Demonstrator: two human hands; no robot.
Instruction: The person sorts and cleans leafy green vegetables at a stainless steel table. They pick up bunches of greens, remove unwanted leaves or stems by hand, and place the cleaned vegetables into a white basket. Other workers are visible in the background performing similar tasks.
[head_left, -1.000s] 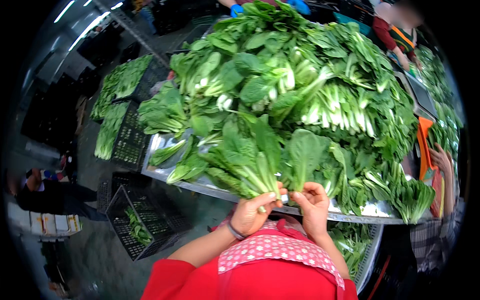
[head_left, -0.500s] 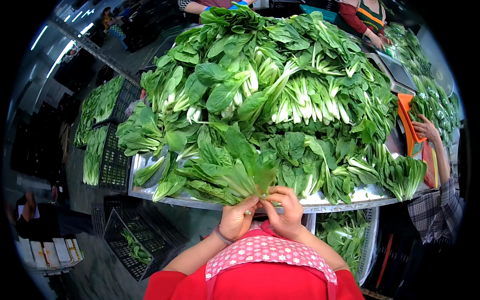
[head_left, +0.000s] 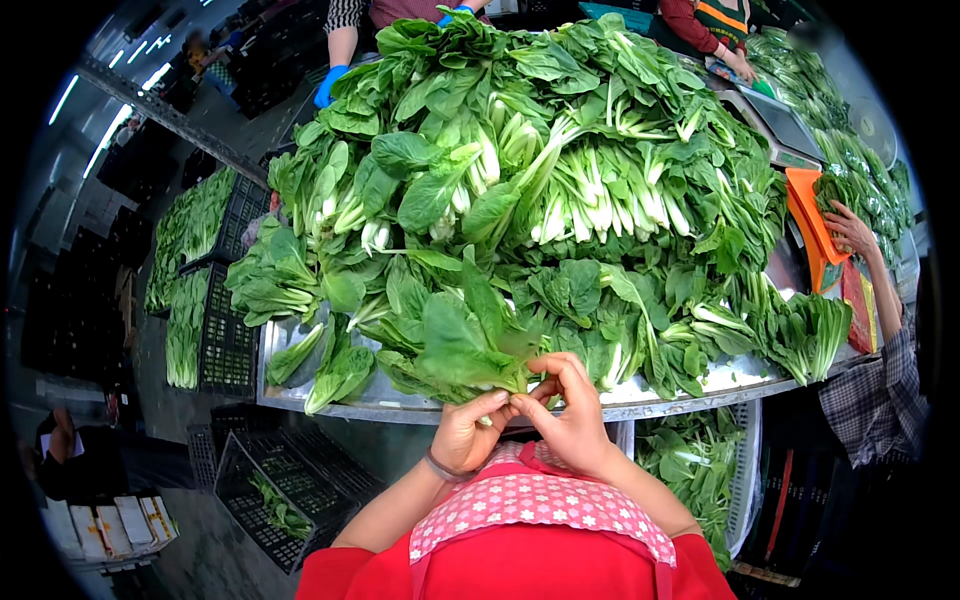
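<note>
A bunch of bok choy (head_left: 455, 340) with broad green leaves is held at the front edge of the metal table, its leaves pointing away from me. My left hand (head_left: 468, 432) pinches at its stem end from the left. Close against it, my right hand (head_left: 570, 415) has thumb and fingertips closed on the same stem end. The cut ends are mostly hidden by my fingers. Behind lies a big heap of bok choy (head_left: 600, 195), pale stems showing in its middle. A loose small bunch (head_left: 340, 375) rests on the table left of my hands.
Black crates (head_left: 228, 320) of greens stand at left; another black crate (head_left: 285, 490) is on the floor. A white basket (head_left: 742, 480) of greens sits below the table edge. At right, a co-worker's hand (head_left: 852, 232) touches an orange holder (head_left: 808, 215) near a scale (head_left: 785, 125).
My hands stay at the stem end while the bunch's leaves shift and a broad leaf now faces up. A co-worker's blue-gloved hand has appeared at the far left of the heap.
</note>
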